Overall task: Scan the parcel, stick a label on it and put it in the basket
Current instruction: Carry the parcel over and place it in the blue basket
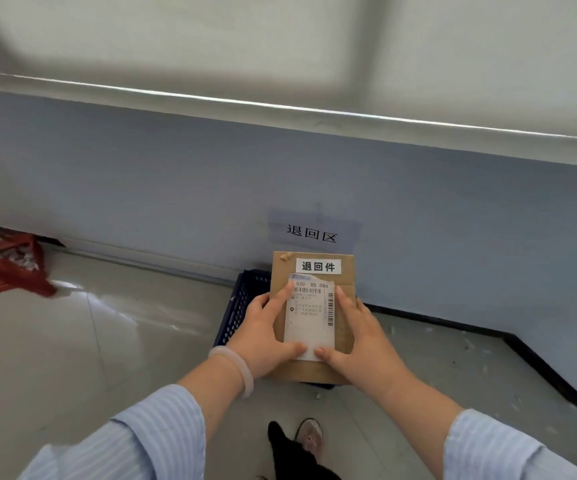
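1. Parcel: flat brown cardboard mailer, being held over the dark blue basket, which is sitting on the floor against the wall.
2. White label is sitting on its top edge; shipping slip with barcodes is lying below it.
3. Left hand is gripping the left edge, thumb on the slip.
4. Right hand is gripping the right edge, thumb on the slip.
5. Judging: light, stiff, thin card; side-edge hold suits lowering it flat into the basket.
6. Wall sign is hanging just above; red dustpan is lying well apart on the left.
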